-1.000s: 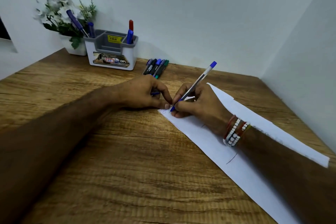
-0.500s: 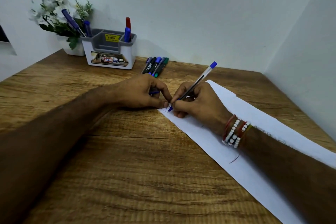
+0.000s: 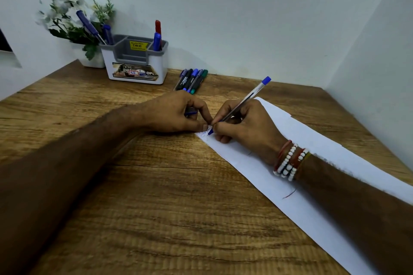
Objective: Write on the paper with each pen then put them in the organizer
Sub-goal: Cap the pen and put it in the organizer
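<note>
A white sheet of paper (image 3: 317, 147) lies slantwise on the wooden desk. My right hand (image 3: 245, 127) grips a clear blue pen (image 3: 250, 96), its tip touching the paper's near-left corner, where small blue marks show. My left hand (image 3: 176, 114) presses its thumb on that corner and is curled around a blue pen cap (image 3: 191, 113). Several capped pens (image 3: 192, 80) lie side by side behind my hands. The white and grey organizer (image 3: 136, 65) stands at the back left with several pens upright in it.
A small white pot of artificial flowers (image 3: 73, 20) stands left of the organizer against the wall. Walls close the desk at the back and on the right. A beaded bracelet sits on my right wrist.
The pen tip has shifted slightly along the paper's corner, and a few more blue marks show. My left hand stays on the corner.
</note>
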